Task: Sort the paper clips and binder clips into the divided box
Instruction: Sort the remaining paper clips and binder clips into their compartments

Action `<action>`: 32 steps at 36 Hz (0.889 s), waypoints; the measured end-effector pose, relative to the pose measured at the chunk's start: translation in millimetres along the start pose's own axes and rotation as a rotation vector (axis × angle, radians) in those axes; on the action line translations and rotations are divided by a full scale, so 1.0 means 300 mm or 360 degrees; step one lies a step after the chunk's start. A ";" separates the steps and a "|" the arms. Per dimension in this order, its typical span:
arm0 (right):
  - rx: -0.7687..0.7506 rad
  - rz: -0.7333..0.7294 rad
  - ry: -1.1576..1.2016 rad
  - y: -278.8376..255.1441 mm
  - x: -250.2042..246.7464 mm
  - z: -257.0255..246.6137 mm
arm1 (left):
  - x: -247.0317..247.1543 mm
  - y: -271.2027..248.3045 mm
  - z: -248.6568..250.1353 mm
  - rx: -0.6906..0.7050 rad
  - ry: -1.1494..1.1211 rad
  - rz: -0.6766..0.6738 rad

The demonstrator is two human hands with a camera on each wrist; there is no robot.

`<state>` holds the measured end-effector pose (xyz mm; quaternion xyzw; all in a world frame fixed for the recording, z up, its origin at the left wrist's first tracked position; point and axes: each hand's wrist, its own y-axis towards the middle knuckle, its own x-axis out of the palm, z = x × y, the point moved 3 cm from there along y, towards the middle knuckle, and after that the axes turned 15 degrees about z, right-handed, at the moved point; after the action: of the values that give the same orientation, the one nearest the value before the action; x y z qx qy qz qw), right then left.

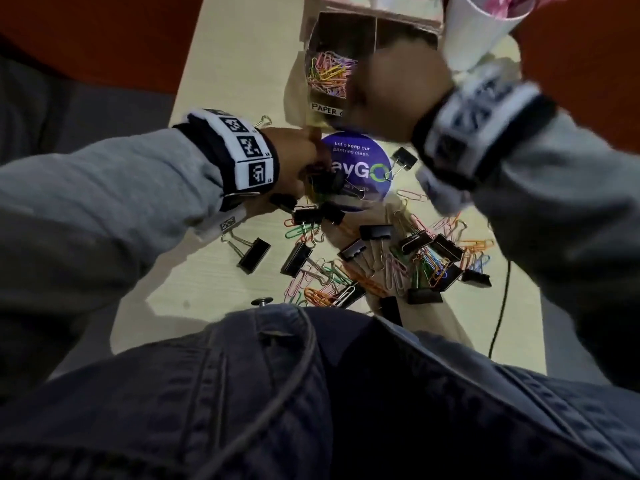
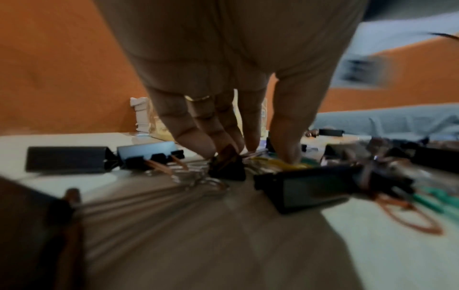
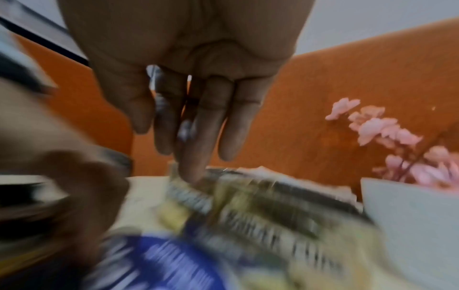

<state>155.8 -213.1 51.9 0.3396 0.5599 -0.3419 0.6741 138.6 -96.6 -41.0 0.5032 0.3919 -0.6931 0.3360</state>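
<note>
Mixed paper clips (image 1: pixel 398 271) and binder clips (image 1: pixel 367 237) are strewn nearest, below both hands. One binder clip (image 2: pixel 227 166) is pinched by the left hand (image 1: pixel 294 161). Farther, the right hand (image 1: pixel 391 95), fingers loosely extended and empty, is held over the divided box (image 1: pixel 311 46).

Divided box (image 1: pixel 313 32) stands at the table's (image 1: pixel 221 74) far end; loose clips (image 1: pixel 381 261) lie nearer, sticker (image 1: pixel 360 157) between.

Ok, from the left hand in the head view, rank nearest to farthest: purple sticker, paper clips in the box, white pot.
1. Purple sticker, right beside the left hand, which pinches a binder clip.
2. Paper clips in the box, beyond it.
3. White pot, far right corner.
</note>
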 end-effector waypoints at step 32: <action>-0.0341 -0.0366 0.0561 -0.328 0.244 0.048 | 0.043 -0.079 0.086 -0.0078 0.0229 0.0051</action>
<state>90.6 -283.8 -25.6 0.2544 0.7370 -0.2904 0.5547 103.6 -109.0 -43.7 0.5494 0.4239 -0.6399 0.3302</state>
